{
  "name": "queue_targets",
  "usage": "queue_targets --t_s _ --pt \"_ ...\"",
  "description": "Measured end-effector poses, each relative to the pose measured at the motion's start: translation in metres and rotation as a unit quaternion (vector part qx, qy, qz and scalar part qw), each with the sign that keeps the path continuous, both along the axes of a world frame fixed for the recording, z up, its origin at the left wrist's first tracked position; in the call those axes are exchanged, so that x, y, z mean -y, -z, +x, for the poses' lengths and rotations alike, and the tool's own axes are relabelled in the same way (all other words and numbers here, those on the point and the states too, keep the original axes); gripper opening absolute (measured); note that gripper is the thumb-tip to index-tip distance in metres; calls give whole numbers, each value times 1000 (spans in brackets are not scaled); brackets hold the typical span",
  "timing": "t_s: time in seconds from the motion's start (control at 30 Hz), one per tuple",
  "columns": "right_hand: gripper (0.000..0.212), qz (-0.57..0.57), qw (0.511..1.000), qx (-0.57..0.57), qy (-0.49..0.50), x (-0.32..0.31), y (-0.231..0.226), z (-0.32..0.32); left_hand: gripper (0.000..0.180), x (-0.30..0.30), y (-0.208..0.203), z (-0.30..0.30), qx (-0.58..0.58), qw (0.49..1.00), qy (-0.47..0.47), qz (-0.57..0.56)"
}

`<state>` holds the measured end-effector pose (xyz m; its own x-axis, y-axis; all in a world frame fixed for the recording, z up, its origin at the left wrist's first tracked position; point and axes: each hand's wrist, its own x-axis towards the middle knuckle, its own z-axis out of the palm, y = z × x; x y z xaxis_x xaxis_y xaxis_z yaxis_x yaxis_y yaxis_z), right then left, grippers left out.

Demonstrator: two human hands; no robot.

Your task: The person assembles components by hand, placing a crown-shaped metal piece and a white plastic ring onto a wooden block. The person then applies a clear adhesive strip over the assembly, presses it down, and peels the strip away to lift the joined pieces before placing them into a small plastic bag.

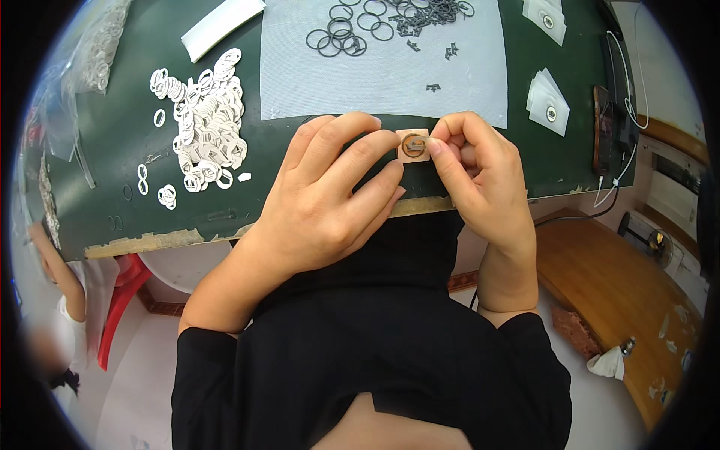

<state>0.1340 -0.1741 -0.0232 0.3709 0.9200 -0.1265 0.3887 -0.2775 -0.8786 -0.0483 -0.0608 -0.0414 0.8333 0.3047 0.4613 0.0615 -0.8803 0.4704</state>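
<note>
Near the table's front edge sits a small light wooden block (412, 157) with a round recess. A dark ring lies in the recess, and a small grey-black piece (415, 145) shows inside it. My left hand (330, 180) reaches over from the left, its fingertips against the block's left side, steadying it. My right hand (480, 161) is closed in a pinch at the block's right edge, thumb and index finger together beside the ring. Whatever is between those fingertips is too small or hidden to make out.
Beyond the hands, a pale sheet (322, 90) bears black rings (339, 34) and small black crown-shaped pieces (433, 88). White oval rings (210, 127) are heaped left. White cards (547, 105) with rings lie right, near a cabled phone (602, 131). Another person's arm (60, 262) shows far left.
</note>
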Motion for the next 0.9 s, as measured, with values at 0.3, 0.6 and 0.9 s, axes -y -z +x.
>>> queue_targets --t_s 0.3,0.6,0.9 --pt "8 -3 1000 -6 6 0 -2 -1 34 -1 2 0 8 1000 0 -3" --pt "9 -63 992 -105 38 -3 -7 -3 35 -1 3 0 18 1000 -4 0" --pt "10 -62 994 -81 37 -3 -8 -5 42 -1 3 0 15 1000 -4 8"
